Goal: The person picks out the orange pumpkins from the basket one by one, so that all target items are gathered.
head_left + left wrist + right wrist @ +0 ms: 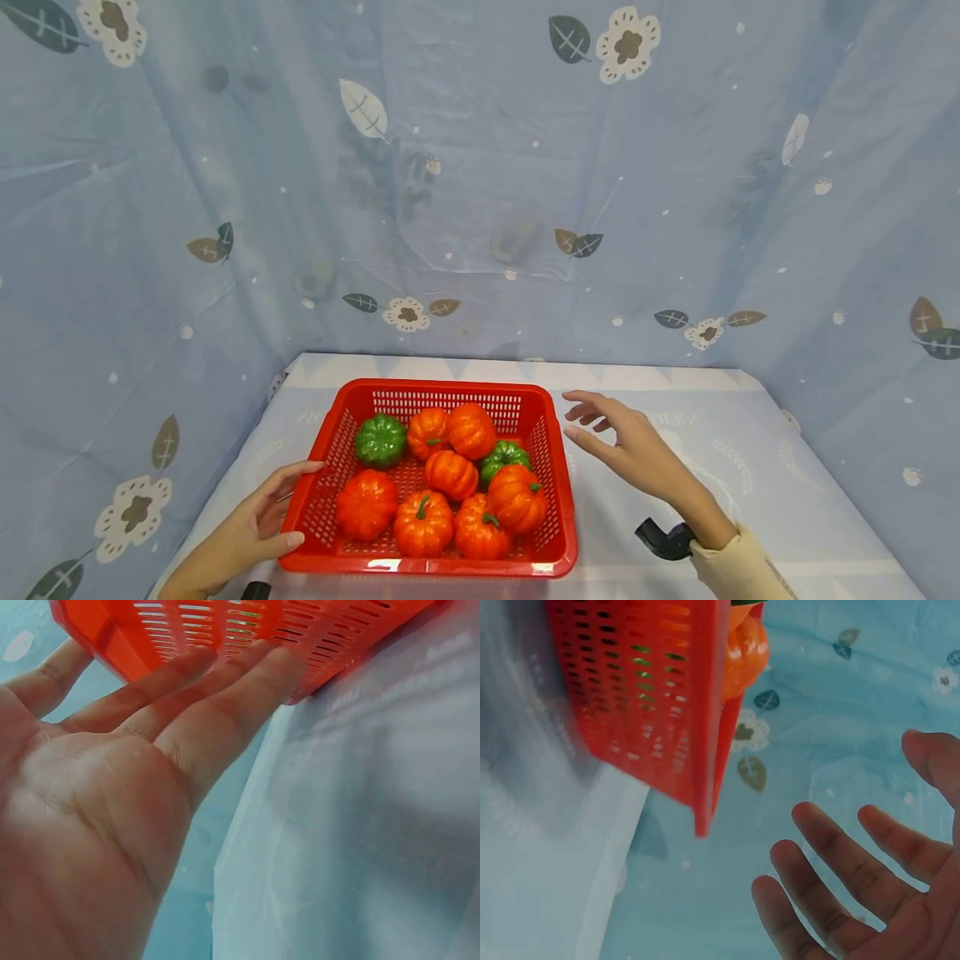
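Observation:
A red plastic basket [426, 566] with slotted walls is on the table, holding several ribbed orange pumpkins [423, 523] with small green stems. Among them are a green ribbed vegetable [380, 440] at the left and another green one [505, 458] at the right, partly covered by a pumpkin. My left hand [255, 521] touches the basket's left rim with thumb and index finger. Its other fingers [217, 720] extend against the slotted wall under the rim. Off the basket's right side, my right hand [633, 442] hovers with loosely bent fingers and nothing in it.
A pale patterned cloth [750, 467] covers the table. Blue curtains [480, 192] with flowers and leaves hang at the back and both sides. On my right wrist sits a black curved piece [666, 540].

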`<action>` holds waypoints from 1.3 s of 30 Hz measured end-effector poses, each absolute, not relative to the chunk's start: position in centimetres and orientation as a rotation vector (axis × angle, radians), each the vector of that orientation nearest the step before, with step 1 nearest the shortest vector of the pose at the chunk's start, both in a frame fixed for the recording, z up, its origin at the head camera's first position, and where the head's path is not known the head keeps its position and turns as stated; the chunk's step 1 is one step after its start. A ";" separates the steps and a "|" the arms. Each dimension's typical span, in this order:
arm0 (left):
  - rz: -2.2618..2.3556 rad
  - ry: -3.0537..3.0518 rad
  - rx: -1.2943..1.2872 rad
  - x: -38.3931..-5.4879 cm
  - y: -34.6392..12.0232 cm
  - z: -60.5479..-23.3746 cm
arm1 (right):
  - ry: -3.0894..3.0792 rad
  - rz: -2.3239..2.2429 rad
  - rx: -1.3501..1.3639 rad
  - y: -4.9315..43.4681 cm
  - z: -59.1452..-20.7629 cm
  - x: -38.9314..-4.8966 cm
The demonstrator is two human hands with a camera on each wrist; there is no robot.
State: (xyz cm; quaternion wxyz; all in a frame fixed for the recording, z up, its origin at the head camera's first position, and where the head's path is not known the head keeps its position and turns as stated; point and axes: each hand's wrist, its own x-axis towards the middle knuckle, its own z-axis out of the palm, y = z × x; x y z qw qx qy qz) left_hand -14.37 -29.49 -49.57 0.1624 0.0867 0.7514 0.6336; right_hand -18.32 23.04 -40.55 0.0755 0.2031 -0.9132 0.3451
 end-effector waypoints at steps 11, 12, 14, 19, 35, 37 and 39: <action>1.837 2.151 0.250 -14.4 -29.5 -49.9 | -2.743 1.016 0.969 18.6 -40.1 -21.7; 1.838 2.149 0.249 -14.5 -29.5 -49.9 | -2.755 1.015 1.000 18.2 -40.1 -22.0; 1.838 2.149 0.250 -14.4 -29.5 -50.0 | -2.789 1.020 1.052 17.3 -40.0 -22.5; 1.828 2.151 0.194 -14.3 -29.4 -49.9 | -2.850 0.963 1.179 15.2 -40.0 -23.9; 1.846 2.107 0.260 -14.4 -29.5 -49.8 | -3.037 0.694 1.266 10.7 -40.1 -25.8; 1.844 2.098 0.287 -14.5 -29.6 -49.7 | -3.060 0.631 1.273 10.3 -40.2 -26.1; 1.838 2.096 0.319 -14.6 -29.6 -49.6 | -3.076 0.578 1.275 10.0 -40.3 -26.3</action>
